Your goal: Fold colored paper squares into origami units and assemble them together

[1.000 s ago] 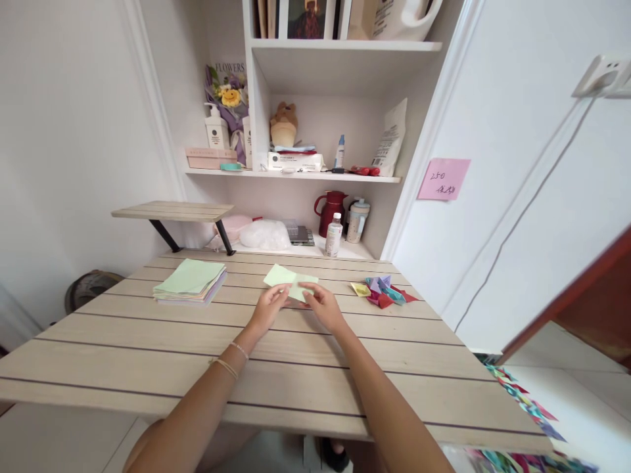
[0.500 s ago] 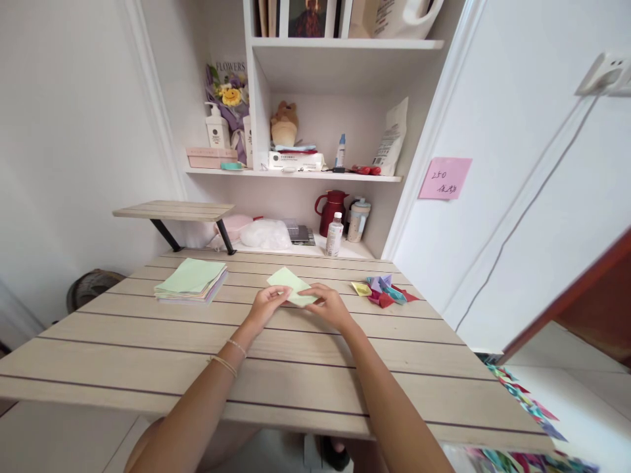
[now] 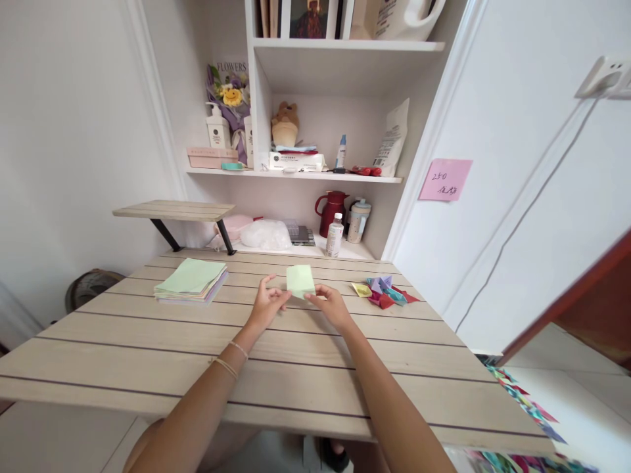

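A small sheet of light green paper [image 3: 300, 280], squarish in outline and apparently folded, is held just above the table between my hands. My right hand [image 3: 332, 307] pinches its lower right corner between thumb and fingers. At the lower left corner is my left hand [image 3: 267, 303], its thumb against the paper and a finger below, while the index finger is lifted away. To the left lies a stack of square paper [image 3: 192, 277] with a green sheet on top. Several folded paper pieces [image 3: 384, 291] in yellow, purple, blue and red lie right of my right hand.
The slatted wooden table [image 3: 296, 368] reaches back to a white shelf unit. A small raised stand [image 3: 173, 210] is at the back left. A bottle [image 3: 334, 235] and a red jug [image 3: 333, 211] stand behind the table. Many colourful paper pieces [image 3: 527, 461] are at the lower right.
The green paper has turned from a diamond-like slant to a square-on position and looks smaller. My left index finger has lifted off it.
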